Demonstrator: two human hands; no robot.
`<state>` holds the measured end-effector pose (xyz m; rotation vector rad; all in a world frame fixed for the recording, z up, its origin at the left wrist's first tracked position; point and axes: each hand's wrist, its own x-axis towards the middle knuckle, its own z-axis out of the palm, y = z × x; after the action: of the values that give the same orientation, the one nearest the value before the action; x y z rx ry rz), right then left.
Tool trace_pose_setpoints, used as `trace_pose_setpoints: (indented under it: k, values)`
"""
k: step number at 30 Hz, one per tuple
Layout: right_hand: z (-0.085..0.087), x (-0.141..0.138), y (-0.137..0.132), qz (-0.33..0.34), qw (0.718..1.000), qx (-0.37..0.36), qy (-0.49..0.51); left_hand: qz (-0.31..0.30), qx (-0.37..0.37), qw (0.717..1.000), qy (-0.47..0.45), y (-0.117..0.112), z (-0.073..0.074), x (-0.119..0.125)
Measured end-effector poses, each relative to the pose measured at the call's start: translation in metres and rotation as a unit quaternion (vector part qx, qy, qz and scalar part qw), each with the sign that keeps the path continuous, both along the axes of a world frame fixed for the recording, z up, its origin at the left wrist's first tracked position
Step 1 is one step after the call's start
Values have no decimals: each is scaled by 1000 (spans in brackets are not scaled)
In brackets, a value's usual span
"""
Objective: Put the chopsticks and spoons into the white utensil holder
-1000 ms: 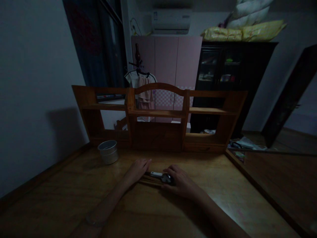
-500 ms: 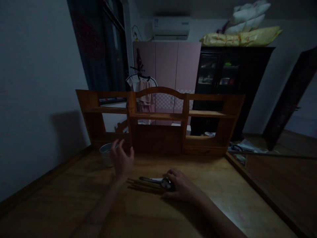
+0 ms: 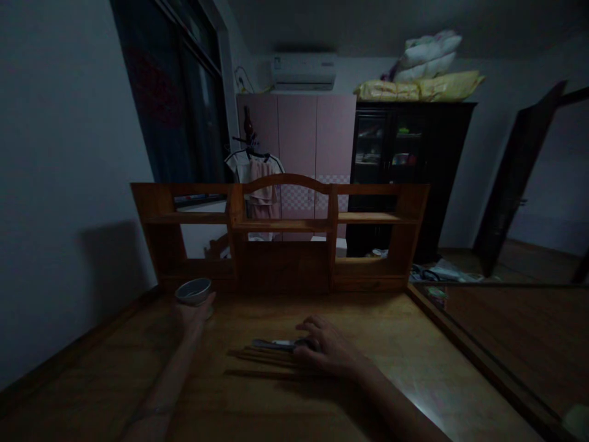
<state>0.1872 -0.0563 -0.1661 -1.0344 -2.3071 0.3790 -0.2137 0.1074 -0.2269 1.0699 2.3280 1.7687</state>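
At the left of the desk, my left hand (image 3: 192, 316) is wrapped round a pale grey cup (image 3: 194, 290). The cup tilts a little, and its open top faces up toward me. My right hand (image 3: 329, 348) curls over the right ends of some metal spoons (image 3: 271, 344), with thumb and fingers on either side of them. The ends under that palm are hidden. Several thin brown chopsticks (image 3: 257, 359) lie fanned out on the wood just below the spoons, and their right ends run under the same hand.
A wooden shelf unit (image 3: 280, 224) stands along the back of the wooden desk (image 3: 221, 408). A white wall (image 3: 69, 184) borders the left side, and a raised wooden edge (image 3: 473, 362) runs down the right. Wardrobes (image 3: 294, 135) stand behind.
My left hand has moved left and closed round the cup, which now tilts. The chopsticks have spread apart. My right hand stays by the spoons, covering more of their ends. The view has shifted slightly.
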Motion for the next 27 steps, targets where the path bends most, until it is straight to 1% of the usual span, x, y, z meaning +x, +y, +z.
trace_pose_setpoints:
  k: [2,4,6,7,8,9,11,13,15,16,17,19,21,23,25,26,27]
  values:
    - [-1,3,4,-15,999,23,19,5,15,998,-67,-3,8,5]
    - [-3,7,10,-38,997,47,38,-23,66,996,-57,-10,20,19]
    - [-6,13,17,-65,994,63,57,-91,111,989,-36,-20,36,43]
    - [-8,17,20,-79,992,68,68,-137,115,983,-43,-26,45,58]
    - [-9,21,24,-91,990,73,78,-198,109,972,-70,-33,53,75]
    - [-10,25,27,-99,988,77,86,-274,109,950,-104,-40,60,95]
    - [-11,32,33,-107,985,90,98,-417,96,893,-138,-56,72,138]
    - [-10,37,35,-106,983,108,106,-506,91,843,-157,-70,79,183]
    - [-8,40,36,-102,979,134,112,-565,98,806,-149,-80,82,225]
    - [-7,42,36,-103,976,151,119,-581,112,795,-134,-83,83,244]
    - [-6,43,36,-106,971,169,128,-589,115,793,-106,-85,84,260]
    - [-7,47,37,-123,958,204,159,-582,113,804,-47,-88,88,285]
    - [-10,52,40,-146,946,221,189,-564,102,819,21,-98,95,300]
    - [-15,58,46,-162,941,212,207,-528,84,838,106,-118,104,306]
    - [-21,62,53,-179,941,185,217,-484,64,850,197,-150,111,304]
    - [-23,64,57,-190,942,167,219,-466,77,850,234,-169,114,300]
    - [-25,66,60,-204,942,148,221,-458,107,844,256,-187,116,296]
